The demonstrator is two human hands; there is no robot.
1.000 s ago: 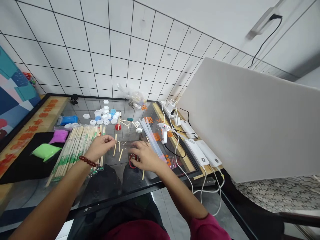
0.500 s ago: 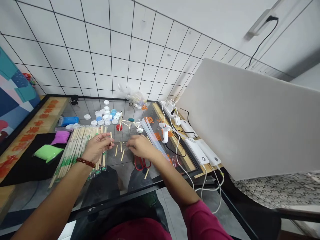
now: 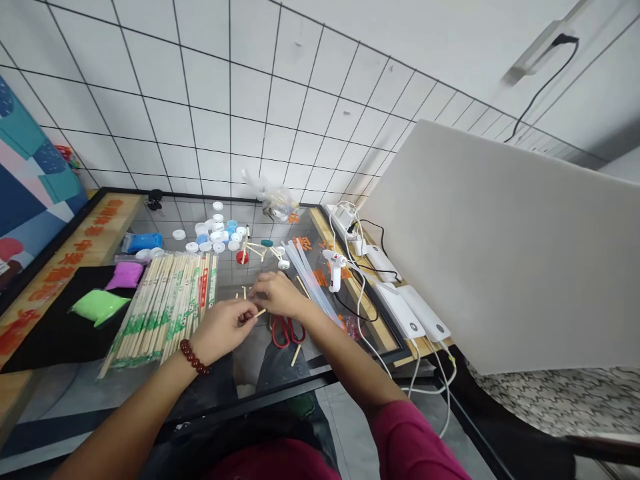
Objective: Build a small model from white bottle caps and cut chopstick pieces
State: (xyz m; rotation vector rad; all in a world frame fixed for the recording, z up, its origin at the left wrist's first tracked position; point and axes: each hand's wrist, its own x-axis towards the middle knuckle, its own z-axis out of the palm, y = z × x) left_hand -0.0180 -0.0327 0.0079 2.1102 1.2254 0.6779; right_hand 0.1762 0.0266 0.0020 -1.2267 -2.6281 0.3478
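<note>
My left hand [image 3: 227,328], with a beaded bracelet at the wrist, pinches a short wooden stick [image 3: 260,313] that points toward the right hand. Close beside it, my right hand [image 3: 277,293] is bent over the glass tabletop with its fingers together; what they hold, if anything, is hidden. Red-handled scissors [image 3: 281,333] lie just below the right hand. Another short stick [image 3: 296,355] rests near the front edge. Behind the hands stands a small stick frame [image 3: 257,250] with a red cap [image 3: 242,257] and white caps.
Wrapped chopsticks [image 3: 160,307] cover the table's left part, beside green clay [image 3: 99,305] and purple clay [image 3: 125,275]. Bottle caps [image 3: 218,227] lie at the back. Glue sticks [image 3: 313,280], a white glue gun [image 3: 335,268], cables and power banks [image 3: 400,308] are on the right.
My left hand has moved right, away from the chopsticks, bringing its stick close to my right hand. The whole view has shifted slightly.
</note>
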